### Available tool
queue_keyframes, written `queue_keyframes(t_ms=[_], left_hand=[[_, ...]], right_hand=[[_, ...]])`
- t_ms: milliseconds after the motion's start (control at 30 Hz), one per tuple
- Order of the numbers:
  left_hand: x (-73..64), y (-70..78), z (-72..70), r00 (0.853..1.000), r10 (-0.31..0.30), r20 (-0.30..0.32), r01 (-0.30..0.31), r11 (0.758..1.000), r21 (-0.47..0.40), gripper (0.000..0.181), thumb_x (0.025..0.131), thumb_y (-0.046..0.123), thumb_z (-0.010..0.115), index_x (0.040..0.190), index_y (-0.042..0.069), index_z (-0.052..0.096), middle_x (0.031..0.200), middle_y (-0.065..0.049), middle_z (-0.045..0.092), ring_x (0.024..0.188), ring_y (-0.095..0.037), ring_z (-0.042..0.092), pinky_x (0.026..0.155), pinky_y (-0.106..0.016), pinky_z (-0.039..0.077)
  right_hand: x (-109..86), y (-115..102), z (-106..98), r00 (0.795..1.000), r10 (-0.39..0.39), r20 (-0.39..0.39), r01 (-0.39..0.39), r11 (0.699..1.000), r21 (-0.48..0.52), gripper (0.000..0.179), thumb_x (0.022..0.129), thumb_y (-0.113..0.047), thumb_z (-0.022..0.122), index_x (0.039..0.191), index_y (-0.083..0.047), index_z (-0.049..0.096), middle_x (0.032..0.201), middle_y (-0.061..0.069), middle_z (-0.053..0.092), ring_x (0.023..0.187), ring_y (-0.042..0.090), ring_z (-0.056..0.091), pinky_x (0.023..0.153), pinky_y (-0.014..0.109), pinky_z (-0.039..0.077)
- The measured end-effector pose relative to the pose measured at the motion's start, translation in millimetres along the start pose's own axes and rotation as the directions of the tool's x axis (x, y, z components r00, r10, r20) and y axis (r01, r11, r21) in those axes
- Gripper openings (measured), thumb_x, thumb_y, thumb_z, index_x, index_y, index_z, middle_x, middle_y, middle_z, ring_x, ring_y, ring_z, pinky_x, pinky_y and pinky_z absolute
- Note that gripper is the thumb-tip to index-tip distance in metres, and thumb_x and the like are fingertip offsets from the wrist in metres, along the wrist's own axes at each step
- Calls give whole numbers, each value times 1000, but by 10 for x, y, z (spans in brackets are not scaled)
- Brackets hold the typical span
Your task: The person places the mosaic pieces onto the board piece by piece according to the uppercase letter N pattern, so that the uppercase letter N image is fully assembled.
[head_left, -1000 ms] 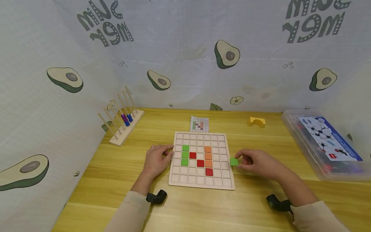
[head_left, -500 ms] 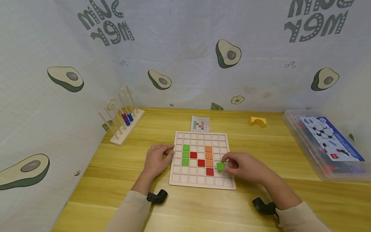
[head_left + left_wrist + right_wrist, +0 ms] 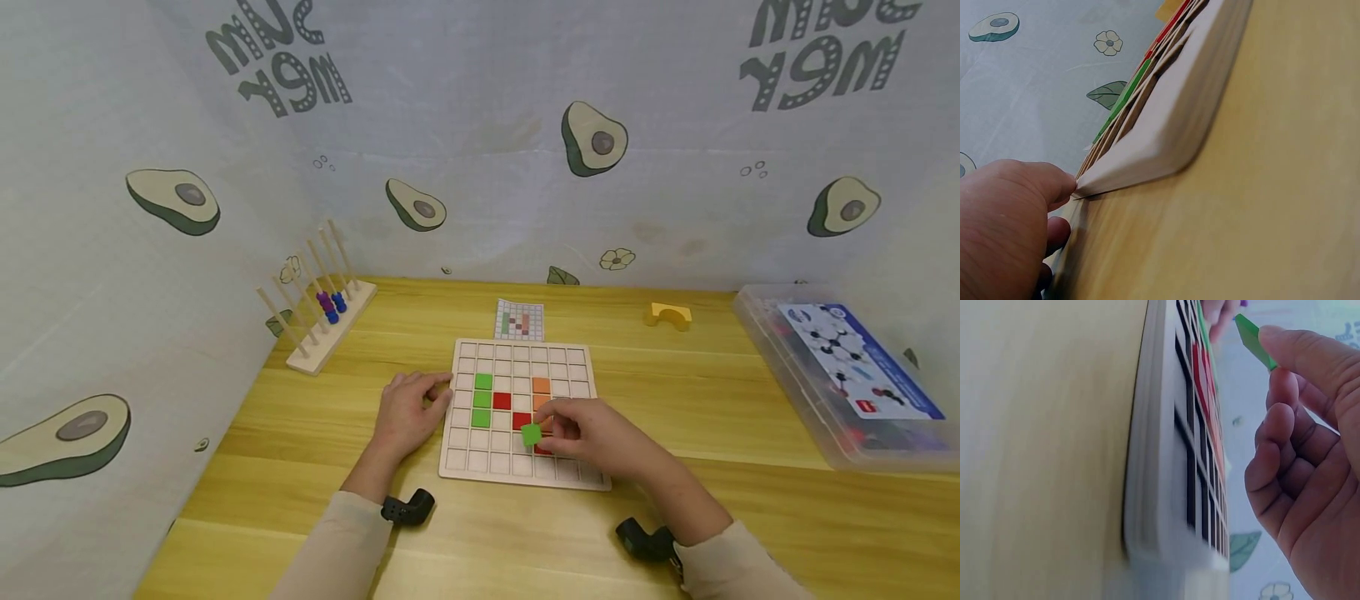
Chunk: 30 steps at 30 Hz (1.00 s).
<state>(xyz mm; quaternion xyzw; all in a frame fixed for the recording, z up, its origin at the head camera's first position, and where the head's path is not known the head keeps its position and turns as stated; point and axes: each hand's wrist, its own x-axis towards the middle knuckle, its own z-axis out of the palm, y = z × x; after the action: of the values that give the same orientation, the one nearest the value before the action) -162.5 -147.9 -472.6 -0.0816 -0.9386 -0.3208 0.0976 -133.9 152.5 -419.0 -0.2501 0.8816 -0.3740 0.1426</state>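
Note:
A square wooden grid board (image 3: 480, 461) lies mid-table with coloured square tiles in its cells. Three green tiles (image 3: 482, 399) form a column at left. Red tiles (image 3: 502, 401) step down diagonally to the right, towards a column of orange tiles (image 3: 541, 385) partly hidden by my right hand (image 3: 600, 437). That hand pinches a green square tile (image 3: 531, 434) between thumb and finger, raised above the lower middle cells; the right wrist view shows the tile (image 3: 1255, 341) tilted and clear of the board. My left hand (image 3: 408, 412) rests on the table, fingertips touching the board's left edge.
Behind the board lies a small printed pattern card (image 3: 519, 321). A wooden peg rack (image 3: 330, 329) with purple and blue beads stands at back left. A yellow arch block (image 3: 668, 315) sits at back right, beside a clear plastic case (image 3: 843, 375).
My right hand has carried the green tile leftward, from beside the board's right edge to over its lower middle. The left hand stays at the left edge.

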Motion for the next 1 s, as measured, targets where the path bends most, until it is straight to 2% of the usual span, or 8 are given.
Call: queue_keyframes(t_ms=[200,400,633,1000], left_hand=[[7,-16,9,1000,17,-10,-17,1000,14,29,95,29,71,123,20,76,84,5,66,80,-14,48,79,-33,36],[6,-9,6,1000,24,-11,-24,1000,7,29,95,28,71,122,20,76,84,5,67,81,-15,48,79,-33,36],[16,-15,0,1000,11,2,-11,1000,6,29,96,28,70,123,21,76,85,4,67,81,-16,48,80,-33,35],[12,-12,0,1000,8,3,-8,1000,19,29,96,29,70,123,21,75,85,5,66,82,-15,48,79,-32,35]], right_hand=[[122,-117,165,999,-33,-6,33,999,23,18,89,-23,79,105,-19,71,76,-9,53,69,4,49,63,20,42],[234,-237,331,995,-65,-78,68,997,28,18,89,-24,80,105,-21,72,72,-12,53,65,3,48,60,20,42],[352,-333,495,994,0,-113,-6,999,-51,18,89,-27,79,105,-21,74,67,-13,54,61,2,48,60,21,41],[407,-376,560,993,23,-112,-44,982,-184,18,88,-27,80,103,-19,75,65,-14,52,61,2,47,61,22,41]])
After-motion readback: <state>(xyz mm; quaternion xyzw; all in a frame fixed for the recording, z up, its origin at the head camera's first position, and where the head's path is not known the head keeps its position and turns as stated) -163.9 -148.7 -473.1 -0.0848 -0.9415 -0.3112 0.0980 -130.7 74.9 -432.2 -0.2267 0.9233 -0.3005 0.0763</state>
